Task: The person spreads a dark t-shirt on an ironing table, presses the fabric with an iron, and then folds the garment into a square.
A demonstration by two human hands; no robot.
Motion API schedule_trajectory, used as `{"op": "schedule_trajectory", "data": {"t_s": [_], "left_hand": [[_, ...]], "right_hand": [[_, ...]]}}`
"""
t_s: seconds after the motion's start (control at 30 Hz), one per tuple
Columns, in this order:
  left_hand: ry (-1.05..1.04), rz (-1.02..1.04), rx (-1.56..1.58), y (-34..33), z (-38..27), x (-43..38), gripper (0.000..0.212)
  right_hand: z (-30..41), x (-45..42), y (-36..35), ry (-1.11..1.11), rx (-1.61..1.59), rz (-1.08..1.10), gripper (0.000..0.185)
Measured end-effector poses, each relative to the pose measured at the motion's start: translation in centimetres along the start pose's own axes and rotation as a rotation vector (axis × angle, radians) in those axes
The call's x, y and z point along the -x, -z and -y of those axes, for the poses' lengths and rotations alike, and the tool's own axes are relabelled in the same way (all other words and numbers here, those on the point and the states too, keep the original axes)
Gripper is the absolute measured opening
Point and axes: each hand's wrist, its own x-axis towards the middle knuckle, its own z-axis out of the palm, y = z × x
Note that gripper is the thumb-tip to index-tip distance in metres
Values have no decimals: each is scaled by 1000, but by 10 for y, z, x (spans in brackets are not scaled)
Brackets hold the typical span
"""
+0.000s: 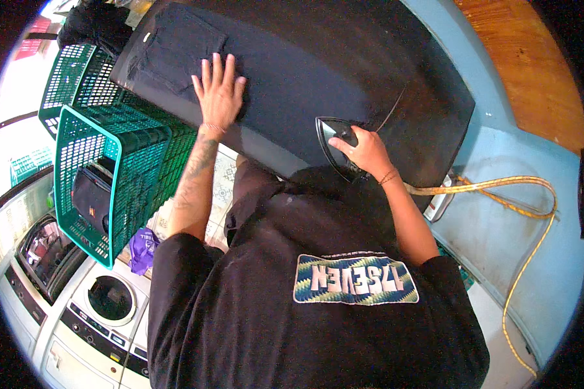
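A dark garment (297, 82) is spread across a black-covered ironing table (418, 58). On its left part my left hand (219, 95) rests palm down, fingers apart, holding nothing. My right hand (367, 148) grips a clothes iron (328, 133) by the handle. The iron's pointed soleplate lies on or just over the cloth near the table's front edge; I cannot tell whether it touches. A yellow braided cord (477, 186) runs from behind the iron off to the right.
Green plastic baskets stand left of the table; the nearer basket (114, 146) holds a dark bag (92, 194). Dark fabric (95, 26) is heaped at the far left. Washing machines (109, 299) line the lower left, near a purple cloth (143, 250). A blue wall (525, 160) bounds the right.
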Motion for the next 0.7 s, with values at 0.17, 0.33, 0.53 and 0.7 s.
{"op": "schedule_trajectory", "data": {"t_s": [0.17, 0.33, 0.53, 0.7], "left_hand": [[15, 64, -10, -4, -65, 60, 59], [28, 62, -22, -7, -66, 64, 58], [38, 67, -16, -10, -64, 66, 58], [17, 112, 119, -8, -55, 66, 55]], "right_hand": [[-6, -4, 1, 66, 4, -57, 55], [3, -29, 39, 101, -129, -186, 63], [43, -69, 46, 137, -82, -47, 68], [55, -77, 7, 108, 48, 4, 69]]}}
